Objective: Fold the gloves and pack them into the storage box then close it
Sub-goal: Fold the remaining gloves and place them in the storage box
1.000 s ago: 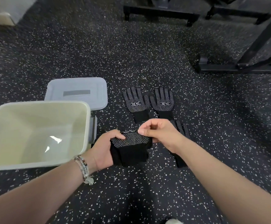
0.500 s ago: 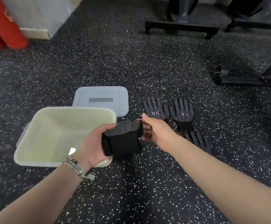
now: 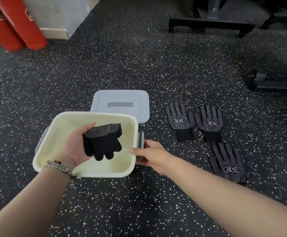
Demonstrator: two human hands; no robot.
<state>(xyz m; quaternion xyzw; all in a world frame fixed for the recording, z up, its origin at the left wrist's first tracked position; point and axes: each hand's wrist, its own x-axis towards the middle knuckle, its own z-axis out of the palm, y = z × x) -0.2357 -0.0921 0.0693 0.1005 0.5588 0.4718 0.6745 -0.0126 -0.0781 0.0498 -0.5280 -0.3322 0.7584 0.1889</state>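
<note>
My left hand [image 3: 74, 147] holds a folded black dotted glove [image 3: 103, 141] above the open cream storage box [image 3: 42, 151]. My right hand [image 3: 152, 155] rests on the box's right rim beside its grey latch, fingers on the edge. The box's grey lid [image 3: 122, 105] lies flat on the floor just behind the box. Three unfolded black dotted gloves lie flat to the right: one [image 3: 179, 121] and another [image 3: 209, 122] side by side, and a third [image 3: 227, 163] nearer to me.
The floor is dark speckled rubber. Red cylinders [image 3: 14, 24] and a white block [image 3: 57, 16] stand at the far left. Black metal equipment frames [image 3: 211, 24] cross the back and right, with a foot [image 3: 272, 82] at the right edge.
My left hand carried the folded glove leftward to over the box. My right hand let go of the glove and came down on the box's right rim. The view shifted left.
</note>
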